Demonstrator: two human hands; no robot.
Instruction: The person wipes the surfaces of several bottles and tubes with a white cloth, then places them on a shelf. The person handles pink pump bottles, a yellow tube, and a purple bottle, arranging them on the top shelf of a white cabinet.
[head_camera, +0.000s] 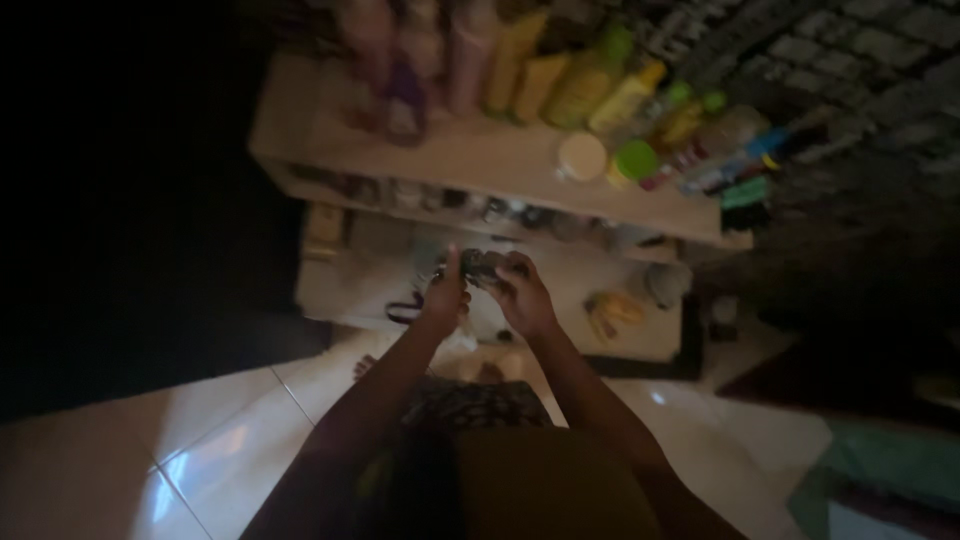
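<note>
Both my hands are raised in front of a low wooden shelf unit (470, 160). My left hand (445, 295) and my right hand (522, 292) meet on a small dark object (478, 266) held between them; the light is too dim to tell what it is. My left thumb points upward beside it. Below the hands lies the lower shelf board (380, 255), pale and blurred.
The top shelf carries several bottles, among them yellow ones (530, 80), a pink one (470, 45) and green-capped ones (632, 160). A yellow item (615, 308) lies on the lower board. White floor tiles (210, 440) spread below; a teal cloth (880, 470) lies at the right.
</note>
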